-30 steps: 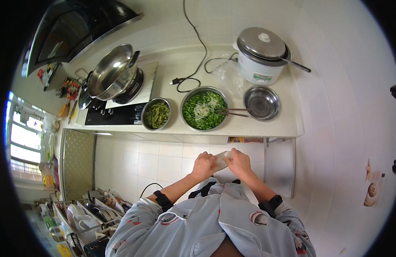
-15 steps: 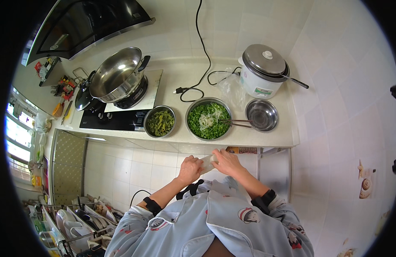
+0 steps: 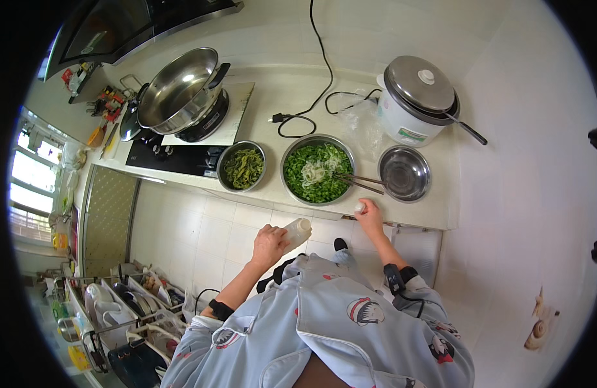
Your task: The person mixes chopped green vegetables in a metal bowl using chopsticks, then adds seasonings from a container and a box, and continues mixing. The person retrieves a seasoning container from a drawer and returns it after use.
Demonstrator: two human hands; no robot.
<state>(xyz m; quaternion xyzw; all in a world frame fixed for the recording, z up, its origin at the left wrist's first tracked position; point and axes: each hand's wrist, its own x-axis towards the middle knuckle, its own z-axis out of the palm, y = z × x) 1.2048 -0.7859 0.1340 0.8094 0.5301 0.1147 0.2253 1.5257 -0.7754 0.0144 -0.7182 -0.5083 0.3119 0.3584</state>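
Note:
My left hand (image 3: 270,246) is closed round a whitish translucent bottle (image 3: 293,237), tilted with its uncapped mouth up and to the right. In my right hand (image 3: 371,216), near the counter's front edge, is a small white cap (image 3: 360,207). Just beyond the hands stands a metal bowl (image 3: 284,181) of chopped greens (image 3: 305,189) topped with pale shreds (image 3: 318,171). Chopsticks (image 3: 366,181) rest in it, their ends pointing right. To its left is a smaller bowl of darker green vegetables (image 3: 244,169), and to its right an empty metal bowl (image 3: 405,173).
A large steel pot (image 3: 182,90) sits on a burner at the left, by a black hob (image 3: 169,160). At the back right stands a rice cooker (image 3: 411,119) with a lidded pan on top. A black power cord (image 3: 298,126) and a clear plastic bag (image 3: 360,126) lie behind the bowls.
The cap has come off the bottle. My right hand has moved right and toward the counter with it, while my left hand keeps the bottle, shifted slightly left.

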